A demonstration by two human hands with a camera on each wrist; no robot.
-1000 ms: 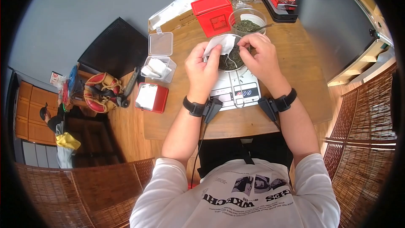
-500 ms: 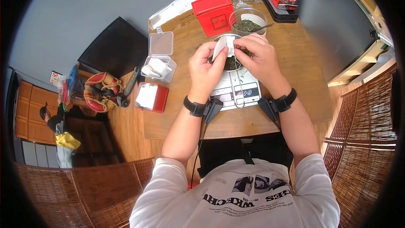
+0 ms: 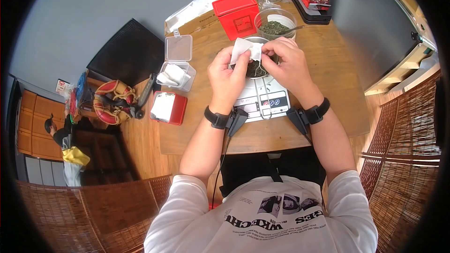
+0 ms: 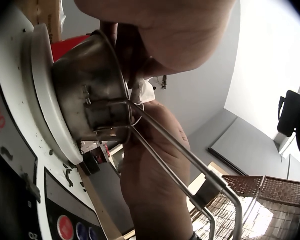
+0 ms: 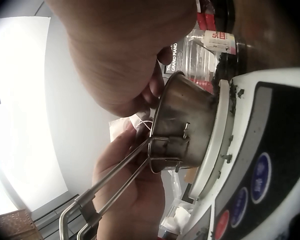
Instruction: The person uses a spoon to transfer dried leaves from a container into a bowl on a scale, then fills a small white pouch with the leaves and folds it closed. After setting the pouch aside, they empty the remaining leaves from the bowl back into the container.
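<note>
In the head view, my left hand [image 3: 226, 77] pinches a white drawstring tea bag [image 3: 240, 48] between thumb and fingers. My right hand [image 3: 291, 65] pinches the bag's right edge, and a thin white string [image 3: 261, 68] loops down below. Both hands are just above a steel cup [image 5: 185, 120] with a folding wire handle [image 3: 262, 98]. Dark dried leaves [image 3: 254, 71] lie inside the cup. It stands on the round platform of a white kitchen scale [image 3: 246, 105], where stray leaf bits are scattered.
Behind the cup are a red canister [image 3: 236, 18] and a clear tub [image 3: 295, 18] of dried leaves with a spoon. To the left stand an open clear box [image 3: 189, 84] and a red tin [image 3: 178, 110], both holding white bags. A person [image 3: 61, 133] stands far left.
My right hand has moved left and taken hold of the tea bag's edge. The bag was turned narrow half a second ago and now spreads wider between both hands.
</note>
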